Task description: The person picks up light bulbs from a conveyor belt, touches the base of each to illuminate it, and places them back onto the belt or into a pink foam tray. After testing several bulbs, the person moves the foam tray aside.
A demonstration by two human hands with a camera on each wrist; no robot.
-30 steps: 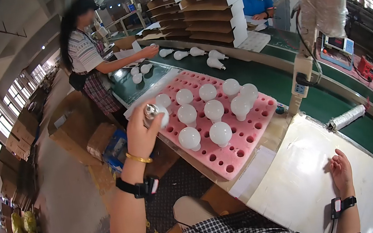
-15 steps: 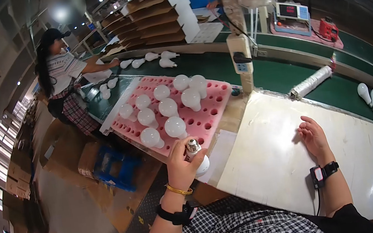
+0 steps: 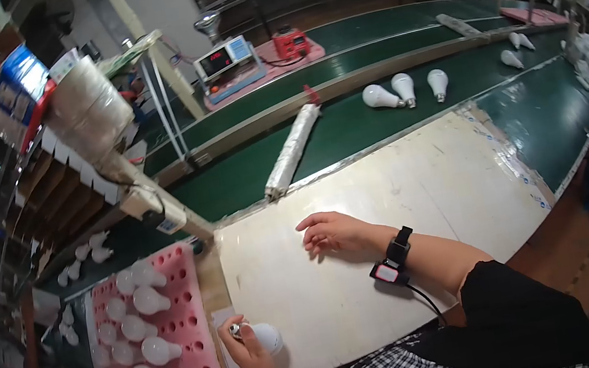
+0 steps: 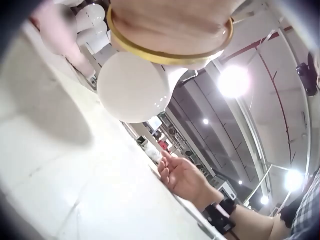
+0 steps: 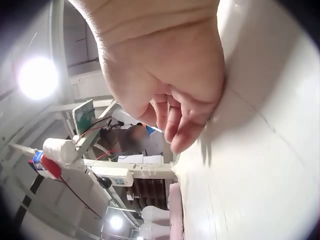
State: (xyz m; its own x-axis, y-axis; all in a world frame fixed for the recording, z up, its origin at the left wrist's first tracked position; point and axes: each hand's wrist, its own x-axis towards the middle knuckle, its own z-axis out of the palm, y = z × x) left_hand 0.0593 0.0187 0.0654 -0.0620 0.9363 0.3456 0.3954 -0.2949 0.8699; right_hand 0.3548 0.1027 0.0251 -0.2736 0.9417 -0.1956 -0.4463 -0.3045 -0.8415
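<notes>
My left hand [image 3: 252, 359] grips a white light bulb [image 3: 267, 337] by its metal base, over the near left edge of the white board [image 3: 392, 207]. In the left wrist view the bulb's round glass [image 4: 132, 87] shows below the gold bracelet. My right hand [image 3: 337, 231] rests on the board with loosely curled fingers and nothing in them; the right wrist view shows the same hand [image 5: 167, 75] against the white surface. Left of the board, a pink foam tray [image 3: 193, 302] holds several upright bulbs [image 3: 150, 299].
A wrapped roll [image 3: 293, 151] lies across the board's far side on the green belt [image 3: 347, 124]. Beyond the board lie loose bulbs [image 3: 404, 90]. A post [image 3: 170, 211] rises behind the tray. A meter [image 3: 225, 59] and red device [image 3: 291, 42] stand farther back.
The head view has swung right. My left hand has carried the bulb from beside the tray to the board's left edge. My right hand still lies on the board.
</notes>
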